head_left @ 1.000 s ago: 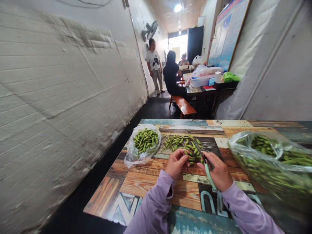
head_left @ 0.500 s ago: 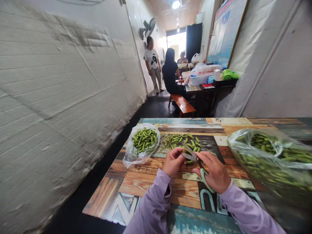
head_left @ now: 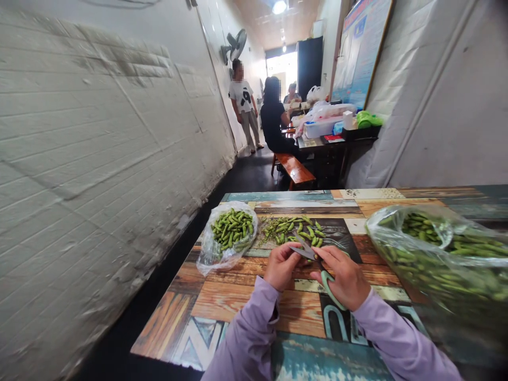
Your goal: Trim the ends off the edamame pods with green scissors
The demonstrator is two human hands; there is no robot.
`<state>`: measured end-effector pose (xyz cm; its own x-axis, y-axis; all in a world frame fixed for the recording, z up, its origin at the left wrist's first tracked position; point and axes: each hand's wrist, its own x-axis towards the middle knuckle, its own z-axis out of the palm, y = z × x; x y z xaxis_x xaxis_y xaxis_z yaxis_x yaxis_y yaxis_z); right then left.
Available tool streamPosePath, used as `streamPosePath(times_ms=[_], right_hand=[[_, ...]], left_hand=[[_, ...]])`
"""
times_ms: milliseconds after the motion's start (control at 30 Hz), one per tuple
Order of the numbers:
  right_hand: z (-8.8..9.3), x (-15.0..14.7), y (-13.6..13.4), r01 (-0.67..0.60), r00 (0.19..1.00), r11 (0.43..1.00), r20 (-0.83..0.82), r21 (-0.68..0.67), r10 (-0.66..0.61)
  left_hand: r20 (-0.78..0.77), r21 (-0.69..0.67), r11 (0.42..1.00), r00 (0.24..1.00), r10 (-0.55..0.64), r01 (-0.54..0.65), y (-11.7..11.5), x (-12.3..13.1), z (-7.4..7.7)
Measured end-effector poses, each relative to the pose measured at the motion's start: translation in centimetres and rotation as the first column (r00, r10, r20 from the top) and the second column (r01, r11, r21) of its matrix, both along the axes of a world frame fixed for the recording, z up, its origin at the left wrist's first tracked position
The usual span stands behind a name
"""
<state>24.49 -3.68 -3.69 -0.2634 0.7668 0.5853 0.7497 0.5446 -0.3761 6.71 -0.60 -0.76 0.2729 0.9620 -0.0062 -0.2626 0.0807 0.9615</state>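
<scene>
Scissors [head_left: 307,253] (right hand [head_left: 346,278]), seemingly open, by left hand [head_left: 281,265].

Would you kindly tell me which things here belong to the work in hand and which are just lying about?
In use:
scissors in the right hand
left hand at the blades
loose green pods
small bag of pods
large bag of pods

Lying about:
bench
wall fan
plastic box
</scene>
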Motion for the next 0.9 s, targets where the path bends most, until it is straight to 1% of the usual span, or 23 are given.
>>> streamPosePath(times_ms=[133,200,267,400,500,733,900], right_hand=[[-0.11,-0.03,0.02,-0.005,1.000,1.000,0.000,0.003,0.005],[-0.12,-0.04,0.02,-0.013,1.000,1.000,0.002,0.001,0.013],[-0.07,-0.07,-0.01,-0.025,1.000,1.000,-0.003,0.003,0.025],[0.10,-0.18,-0.09,-0.040,0.999,0.999,-0.015,-0.008,0.039],[0.20,-0.20,-0.16,-0.042,0.999,0.999,-0.021,-0.030,0.041],[0.54,-0.27,-0.30,-0.045,0.997,0.998,-0.064,-0.047,0.042],[0.71,-0.42,-0.33,-0.084,0.991,0.994,-0.114,-0.069,0.075]], left_hand=[[-0.072,0.116,0.990,0.994,0.088,-0.079,0.17,-0.04,-0.04],[-0.112,0.137,0.985,0.987,0.119,-0.103,0.25,-0.08,-0.11],[-0.102,0.119,0.988,0.988,0.115,-0.102,0.24,-0.03,-0.15],[-0.051,0.032,0.998,0.997,0.055,-0.054,-0.01,0.24,0.05],[-0.063,-0.011,0.999,0.997,0.051,-0.051,-0.24,0.38,0.27],[-0.105,-0.023,0.998,0.993,0.059,-0.062,-0.41,0.61,0.45],[-0.120,0.015,0.997,0.989,0.081,-0.080,-0.48,0.61,0.51]])
